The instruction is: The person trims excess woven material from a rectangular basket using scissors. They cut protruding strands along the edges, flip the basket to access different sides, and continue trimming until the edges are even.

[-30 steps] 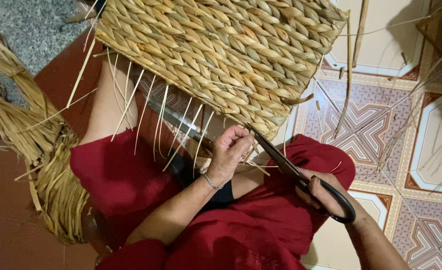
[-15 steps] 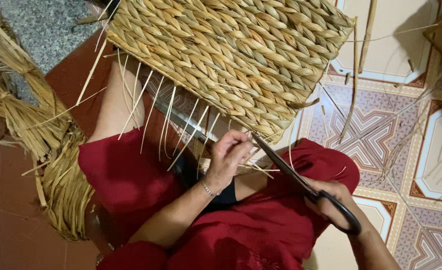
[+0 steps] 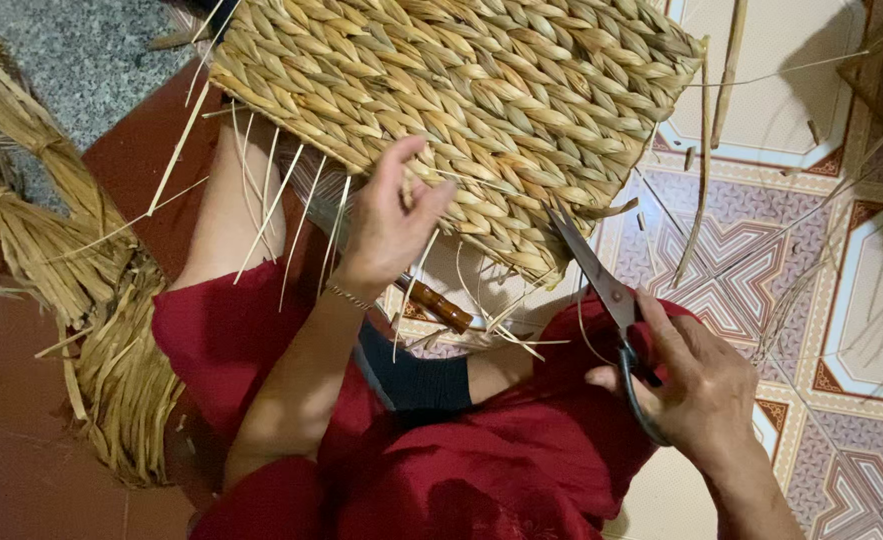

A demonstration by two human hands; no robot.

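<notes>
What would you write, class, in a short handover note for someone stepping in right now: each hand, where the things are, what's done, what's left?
Left hand: open, fingers resting on the lower edge of the woven mat, among loose strands.
Right hand: gripping the scissors, blades shut, tip at the mat's lower right edge.
Mat lies across the lap; a wood-handled tool lies beneath it; straw bundles sit to the left.
Done: mat body is woven.
Left: many stray strands stick out along the lower edge, untrimmed.
</notes>
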